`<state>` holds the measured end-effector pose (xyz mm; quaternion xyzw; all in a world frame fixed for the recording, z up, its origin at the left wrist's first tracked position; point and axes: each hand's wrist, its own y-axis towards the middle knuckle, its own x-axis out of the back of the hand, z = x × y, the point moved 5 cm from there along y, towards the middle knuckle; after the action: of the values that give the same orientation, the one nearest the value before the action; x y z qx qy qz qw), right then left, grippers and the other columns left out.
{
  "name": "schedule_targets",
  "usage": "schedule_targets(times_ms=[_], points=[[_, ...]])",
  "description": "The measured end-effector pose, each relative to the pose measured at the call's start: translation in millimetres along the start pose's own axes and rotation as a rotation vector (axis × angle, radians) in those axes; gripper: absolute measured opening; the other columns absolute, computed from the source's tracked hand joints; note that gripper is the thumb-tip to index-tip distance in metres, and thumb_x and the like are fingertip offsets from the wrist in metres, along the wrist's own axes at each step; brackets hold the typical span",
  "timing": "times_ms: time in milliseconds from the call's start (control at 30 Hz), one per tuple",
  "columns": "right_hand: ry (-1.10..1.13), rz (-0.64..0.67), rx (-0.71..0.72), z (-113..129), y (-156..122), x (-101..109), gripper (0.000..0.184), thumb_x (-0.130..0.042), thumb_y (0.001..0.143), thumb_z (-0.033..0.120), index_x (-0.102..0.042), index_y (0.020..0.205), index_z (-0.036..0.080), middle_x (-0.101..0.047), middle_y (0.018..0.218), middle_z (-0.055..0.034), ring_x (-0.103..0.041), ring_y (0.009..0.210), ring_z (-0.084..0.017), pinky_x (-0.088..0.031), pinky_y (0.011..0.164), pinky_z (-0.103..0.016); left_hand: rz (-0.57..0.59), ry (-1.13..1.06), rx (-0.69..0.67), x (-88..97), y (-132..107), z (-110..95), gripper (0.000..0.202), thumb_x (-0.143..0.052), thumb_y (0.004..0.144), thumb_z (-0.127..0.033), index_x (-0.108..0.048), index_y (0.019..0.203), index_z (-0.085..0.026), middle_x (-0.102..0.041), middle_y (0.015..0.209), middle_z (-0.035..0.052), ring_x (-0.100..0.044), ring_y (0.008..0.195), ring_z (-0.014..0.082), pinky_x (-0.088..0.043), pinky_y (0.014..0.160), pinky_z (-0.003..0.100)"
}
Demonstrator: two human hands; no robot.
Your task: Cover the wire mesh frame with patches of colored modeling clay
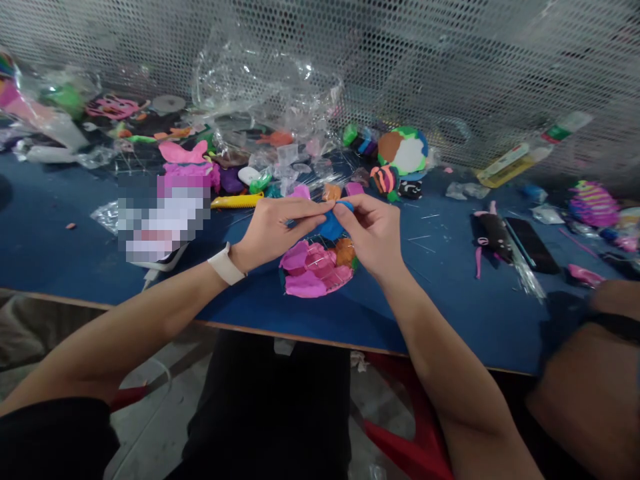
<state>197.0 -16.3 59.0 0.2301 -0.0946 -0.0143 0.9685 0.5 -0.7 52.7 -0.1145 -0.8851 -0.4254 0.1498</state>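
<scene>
My left hand (pixel 280 230) and my right hand (pixel 375 233) meet above the table, both closed on a soft blue piece of modelling clay (pixel 331 227). Thumbs and fingertips pinch its upper edge, and part of it is hidden behind them. Just below, on the blue tabletop (pixel 260 293), lies a rounded clay piece (pixel 317 270) covered in pink, purple and orange patches with thin lines across them. Small orange clay (pixel 331 192) and purple lumps show behind my fingers. A white band circles my left wrist.
A yellow-handled cutter (pixel 237 201) and a pixelated phone-like object (pixel 167 223) lie left. Clear plastic bags (pixel 265 87) and several clay figures crowd the back by a perforated metal panel (pixel 450 60). A bottle (pixel 535 150) lies tilted at right; another person's arm (pixel 595 380) rests nearby.
</scene>
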Motion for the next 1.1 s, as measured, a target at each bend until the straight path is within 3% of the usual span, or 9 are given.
schedule_targets(times_ms=[200, 333, 500, 767, 933, 1100], points=[[0.027, 0.041, -0.012, 0, 1, 1, 0.047, -0.093, 0.089, 0.071, -0.085, 0.093, 0.025, -0.08, 0.079, 0.0, -0.072, 0.07, -0.017, -0.063, 0.067, -0.034, 0.003, -0.029, 0.049, 0.8, 2, -2, 0.027, -0.081, 0.107, -0.037, -0.091, 0.13, -0.026, -0.092, 0.119, 0.0068, -0.086, 0.089, 0.0187, -0.069, 0.083, 0.03], [-0.017, 0.032, 0.043, 0, -1, 1, 0.039, -0.096, 0.089, 0.065, -0.091, 0.099, 0.028, -0.084, 0.085, 0.0001, -0.075, 0.073, -0.018, -0.064, 0.069, -0.035, -0.036, -0.115, 0.139, 1.2, 2, 3, 0.031, -0.08, 0.108, -0.051, -0.091, 0.112, -0.022, -0.091, 0.108, 0.0093, -0.084, 0.09, 0.0192, -0.067, 0.078, 0.031], [-0.071, -0.005, 0.101, 2, -4, 3, 0.03, -0.097, 0.091, 0.057, -0.093, 0.102, 0.029, -0.088, 0.094, -0.0008, -0.08, 0.082, -0.02, -0.066, 0.075, -0.036, 0.012, -0.157, 0.176, -1.0, 5, 6, 0.036, -0.08, 0.107, -0.057, -0.089, 0.103, -0.022, -0.089, 0.101, 0.0084, -0.082, 0.089, 0.0206, -0.066, 0.079, 0.033], [-0.105, 0.017, 0.024, 5, -4, 0, 0.043, -0.095, 0.089, 0.067, -0.088, 0.1, 0.027, -0.085, 0.091, -0.0025, -0.079, 0.081, -0.021, -0.07, 0.078, -0.04, 0.058, -0.143, 0.213, -3.1, 4, 9, 0.045, -0.077, 0.106, -0.066, -0.09, 0.106, -0.022, -0.09, 0.101, 0.0091, -0.082, 0.087, 0.0211, -0.063, 0.074, 0.032], [0.014, 0.104, -0.038, -2, -3, -4, 0.051, -0.099, 0.083, 0.068, -0.086, 0.109, 0.025, -0.085, 0.093, -0.0025, -0.082, 0.084, -0.022, -0.073, 0.084, -0.041, -0.028, -0.096, 0.246, 2.2, 5, 10, 0.05, -0.074, 0.106, -0.071, -0.089, 0.101, -0.023, -0.089, 0.099, 0.0086, -0.081, 0.086, 0.0213, -0.063, 0.073, 0.034], [0.041, 0.05, -0.043, -6, 0, -2, 0.053, -0.101, 0.079, 0.069, -0.085, 0.103, 0.025, -0.083, 0.085, -0.0011, -0.08, 0.076, -0.021, -0.073, 0.077, -0.04, -0.014, -0.092, 0.254, 0.7, 4, 11, 0.053, -0.073, 0.105, -0.073, -0.089, 0.105, -0.022, -0.089, 0.096, 0.0083, -0.077, 0.079, 0.0195, -0.06, 0.069, 0.033]])
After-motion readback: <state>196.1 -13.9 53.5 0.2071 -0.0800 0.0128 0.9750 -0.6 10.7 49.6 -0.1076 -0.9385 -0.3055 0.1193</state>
